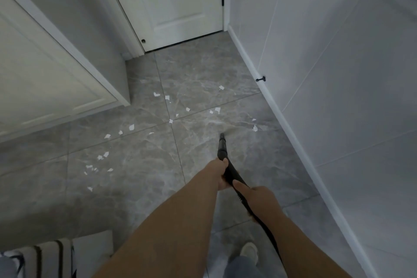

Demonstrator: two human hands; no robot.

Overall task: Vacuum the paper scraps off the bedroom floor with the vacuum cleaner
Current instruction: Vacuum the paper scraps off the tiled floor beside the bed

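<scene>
Both my hands hold a black vacuum hose (223,149) that points forward and down at the grey marble-tile floor (144,187). My left hand (220,172) grips the rigid nozzle section further forward. My right hand (256,194) grips the hose just behind it, thumb lying along the top. The nozzle tip (222,135) hovers near the floor, a little short of the nearest white paper scraps (215,110). Several more paper scraps (99,165) lie scattered in a band from the far middle down to the left. One scrap (255,128) lies right of the tip.
A white closed door (180,2) stands at the far end. A white cabinet (45,70) juts out on the left. The tiled wall with white skirting (288,124) and a black door stop (261,79) runs along the right. Striped bedding (52,257) shows bottom left; my shoe (248,253) is below.
</scene>
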